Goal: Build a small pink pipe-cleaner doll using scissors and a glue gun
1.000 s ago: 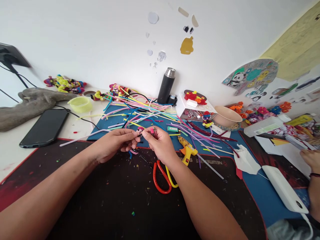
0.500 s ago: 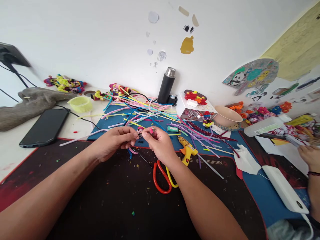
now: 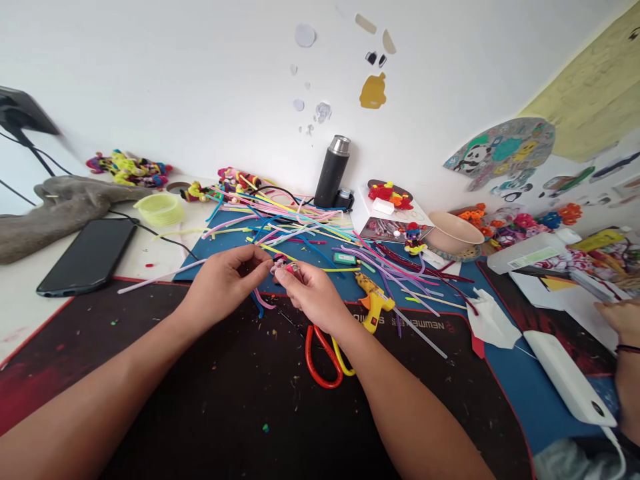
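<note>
Above the near edge of the craft stems, my left hand (image 3: 227,280) pinches the left side of a small pink-and-dark pipe-cleaner figure (image 3: 279,262) between thumb and forefinger. My right hand (image 3: 315,293) is closed on the figure's other side, its thumb pressed on it. A pinkish-red bit with a shiny part shows at the right fingers; its kind is unclear. Most of the figure is hidden by the fingers. Below the right wrist lies a pair of pliers with one red handle (image 3: 324,360) and one yellow handle. A yellow glue gun (image 3: 373,303) rests just right of that hand.
Colourful pipe cleaners (image 3: 295,223) spread across the blue mat. A black thermos (image 3: 334,172) stands by the wall, beside a white box (image 3: 385,217). A phone (image 3: 90,257) lies left; a beige bowl (image 3: 453,233) stands right. Another person's hand (image 3: 620,317) is at far right.
My left hand has turned and its fingers have shifted on the figure. My right hand has moved slightly left and down, and the pinkish-red bit now shows less.
</note>
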A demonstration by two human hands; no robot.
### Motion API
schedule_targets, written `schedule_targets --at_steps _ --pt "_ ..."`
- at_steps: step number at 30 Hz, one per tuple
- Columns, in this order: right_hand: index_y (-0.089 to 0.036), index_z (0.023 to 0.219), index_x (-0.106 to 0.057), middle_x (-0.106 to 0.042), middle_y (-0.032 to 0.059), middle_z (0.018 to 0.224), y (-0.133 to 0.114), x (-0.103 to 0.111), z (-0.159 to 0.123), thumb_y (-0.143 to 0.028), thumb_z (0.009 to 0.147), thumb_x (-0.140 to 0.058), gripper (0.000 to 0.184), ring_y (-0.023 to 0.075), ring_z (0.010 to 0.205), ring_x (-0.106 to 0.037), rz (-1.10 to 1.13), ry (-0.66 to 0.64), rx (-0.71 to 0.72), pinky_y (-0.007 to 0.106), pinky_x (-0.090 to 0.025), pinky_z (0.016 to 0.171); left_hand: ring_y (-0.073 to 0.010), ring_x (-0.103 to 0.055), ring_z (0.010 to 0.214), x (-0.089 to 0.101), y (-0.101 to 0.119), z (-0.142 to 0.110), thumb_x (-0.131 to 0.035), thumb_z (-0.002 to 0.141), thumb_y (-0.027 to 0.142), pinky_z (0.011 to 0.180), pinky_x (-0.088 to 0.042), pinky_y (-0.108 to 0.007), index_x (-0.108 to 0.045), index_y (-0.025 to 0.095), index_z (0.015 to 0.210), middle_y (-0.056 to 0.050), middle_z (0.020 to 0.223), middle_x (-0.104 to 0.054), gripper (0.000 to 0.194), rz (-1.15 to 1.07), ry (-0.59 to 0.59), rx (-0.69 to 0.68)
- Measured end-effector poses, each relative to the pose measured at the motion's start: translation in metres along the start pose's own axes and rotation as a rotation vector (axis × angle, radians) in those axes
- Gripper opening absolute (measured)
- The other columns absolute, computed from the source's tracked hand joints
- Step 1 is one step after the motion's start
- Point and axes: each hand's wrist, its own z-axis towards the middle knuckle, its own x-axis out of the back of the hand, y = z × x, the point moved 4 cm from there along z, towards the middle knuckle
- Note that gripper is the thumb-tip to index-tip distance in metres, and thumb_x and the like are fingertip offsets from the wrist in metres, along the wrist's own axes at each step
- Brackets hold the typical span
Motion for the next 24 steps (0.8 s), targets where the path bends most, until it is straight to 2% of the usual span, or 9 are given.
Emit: schedule_targets --at_steps 4,12,24 --pt "-0.021 0.089 -0.064 -0.041 -0.0062 0.067 0.003 -0.001 0.001 -0.071 0.093 -0.071 0.051 0.0105 0.055 -0.031 0.014 -0.029 -0.017 0.027 -0.026 0.051 -0.0203 -0.065 0.074 -0.001 0.0 0.0 -0.061 0.096 0.05 0.07 -0.046 -0.028 -0.074 0.021 0.088 -0.002 0.084 -0.078 0.032 0.059 0.002 -0.053" --pt "-0.023 0.083 -0.058 -0.038 -0.0064 0.063 0.009 -0.004 0.001 -0.081 0.093 -0.063 0.059 0.0123 0.054 -0.033 0.006 -0.063 -0.029 0.027 -0.027 0.05 -0.0189 -0.066 0.072 -0.002 0.002 -0.001 -0.062 0.097 0.047 0.068 -0.046 -0.027 -0.074 0.021 0.089 -0.001 0.082 -0.078 0.03 0.037 -0.004 -0.09" --pt "-0.025 0.072 -0.044 -0.031 -0.0067 0.062 0.015 -0.004 0.001 -0.074 0.098 -0.059 0.057 0.0121 0.055 -0.028 -0.024 -0.023 -0.005 0.028 -0.023 0.05 -0.0188 -0.066 0.072 -0.004 0.002 -0.001 -0.061 0.097 0.045 0.069 -0.047 -0.028 -0.074 0.021 0.086 -0.001 0.083 -0.079 0.029 0.058 -0.007 -0.095"
